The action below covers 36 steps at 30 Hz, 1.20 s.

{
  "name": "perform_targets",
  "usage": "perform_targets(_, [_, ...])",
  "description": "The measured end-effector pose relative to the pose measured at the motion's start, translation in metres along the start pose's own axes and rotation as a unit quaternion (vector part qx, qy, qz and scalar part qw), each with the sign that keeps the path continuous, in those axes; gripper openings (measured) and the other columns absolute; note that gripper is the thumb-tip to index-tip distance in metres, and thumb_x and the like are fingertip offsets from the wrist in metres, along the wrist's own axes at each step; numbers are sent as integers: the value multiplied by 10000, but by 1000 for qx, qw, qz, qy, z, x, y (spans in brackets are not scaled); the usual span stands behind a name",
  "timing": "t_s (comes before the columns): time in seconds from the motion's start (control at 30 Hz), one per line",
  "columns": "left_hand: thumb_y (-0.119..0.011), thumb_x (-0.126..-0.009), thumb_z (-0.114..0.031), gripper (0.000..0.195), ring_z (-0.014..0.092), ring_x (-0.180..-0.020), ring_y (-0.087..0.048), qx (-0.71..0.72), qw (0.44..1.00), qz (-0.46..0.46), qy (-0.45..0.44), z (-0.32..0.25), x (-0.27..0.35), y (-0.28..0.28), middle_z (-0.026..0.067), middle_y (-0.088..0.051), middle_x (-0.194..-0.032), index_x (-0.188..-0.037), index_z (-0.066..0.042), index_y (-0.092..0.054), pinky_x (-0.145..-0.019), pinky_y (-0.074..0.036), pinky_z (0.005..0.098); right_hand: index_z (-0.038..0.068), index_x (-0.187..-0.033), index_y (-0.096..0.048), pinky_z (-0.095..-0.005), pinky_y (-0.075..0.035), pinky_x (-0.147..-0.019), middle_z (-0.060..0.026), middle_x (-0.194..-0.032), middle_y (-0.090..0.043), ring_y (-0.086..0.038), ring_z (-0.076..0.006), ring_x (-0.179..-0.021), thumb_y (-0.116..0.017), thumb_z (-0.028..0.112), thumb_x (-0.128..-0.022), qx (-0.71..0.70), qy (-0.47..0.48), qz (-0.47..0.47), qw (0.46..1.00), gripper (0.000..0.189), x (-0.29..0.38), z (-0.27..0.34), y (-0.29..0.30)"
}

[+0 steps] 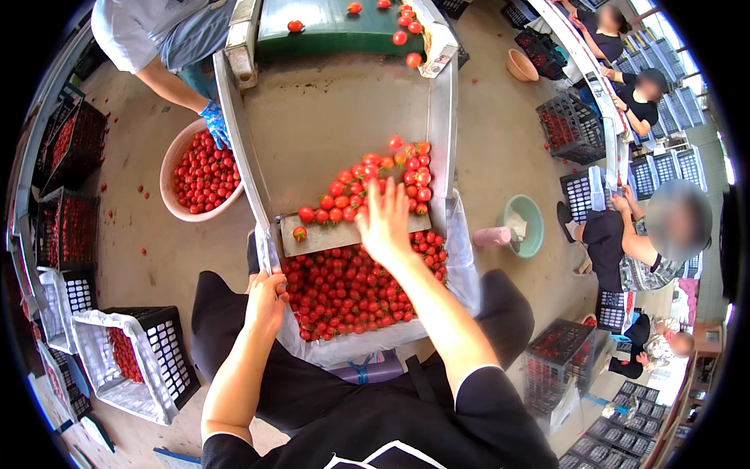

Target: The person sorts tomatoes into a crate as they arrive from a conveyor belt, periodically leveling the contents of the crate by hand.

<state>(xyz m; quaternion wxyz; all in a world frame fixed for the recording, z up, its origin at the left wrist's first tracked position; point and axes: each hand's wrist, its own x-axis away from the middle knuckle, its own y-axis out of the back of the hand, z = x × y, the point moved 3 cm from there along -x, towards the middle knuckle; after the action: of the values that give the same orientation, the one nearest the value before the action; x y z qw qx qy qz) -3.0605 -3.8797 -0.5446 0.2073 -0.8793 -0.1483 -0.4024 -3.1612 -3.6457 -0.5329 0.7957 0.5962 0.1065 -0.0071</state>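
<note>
Before me a metal chute [340, 99] holds a loose pile of red cherry tomatoes [351, 196] near its lower end. My right hand [384, 220] is spread over this pile with its fingers apart, blurred, and it grips nothing I can see. At the lower left end of the chute, my left hand [266, 296] is closed around the metal side rail [263, 243]. Under the chute's lip [351, 231] stands a container lined with white plastic [463, 252], filled with many cherry tomatoes [351, 293]. One tomato [299, 234] lies on the lip.
A green conveyor belt [334, 29] carries a few tomatoes above the chute. At left, a co-worker's blue-gloved hand [215, 123] reaches over a pink basin [167, 176] of tomatoes. A lined crate [170, 352] stands lower left. A green basin [530, 225] and pink bottle [492, 237] are at right.
</note>
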Motion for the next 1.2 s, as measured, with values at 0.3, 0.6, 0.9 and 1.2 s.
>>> perform_targets(0.3, [-526, -745, -6, 172, 72, -628, -395, 6, 1000, -4, -1, 3, -4, 1, -32, -426, -735, -864, -126, -491, -561, -349, 221, 87, -1302, -375, -539, -241, -1002, -191, -1363, -303, -286, -401, -1245, -598, 212, -771, -91, 150, 42, 984, 589, 13, 50, 16])
perform_targets(0.6, [-559, -740, -8, 209, 69, -619, -396, 29, 999, -20, 8, 3, -1, 0, -36, -437, -746, -871, -148, -474, -563, -347, 232, -23, -1142, -501, -455, -355, -961, -232, -1226, -439, -419, -405, -1124, -558, 88, -782, -30, 105, -124, 986, 381, -24, -25, 54])
perform_targets(0.9, [-546, -768, -28, 186, 69, -635, -400, 31, 999, -8, 21, 7, -3, 4, -36, -443, -760, -886, -153, -475, -593, -356, 235, -57, -1180, -471, -437, -320, -1002, -244, -1233, -455, -418, -387, -1152, -579, 148, -783, 19, 54, -2, 998, 460, 25, -37, 37])
perform_targets(1.2, [-539, -774, -31, 167, 68, -630, -414, 27, 1000, 0, 13, 11, -11, -1, -34, -451, -750, -879, -145, -479, -577, -358, 223, 49, -1239, -448, -528, -280, -991, -163, -1321, -385, -323, -354, -1236, -567, 196, -794, -38, 145, 3, 989, 483, -3, 40, 12])
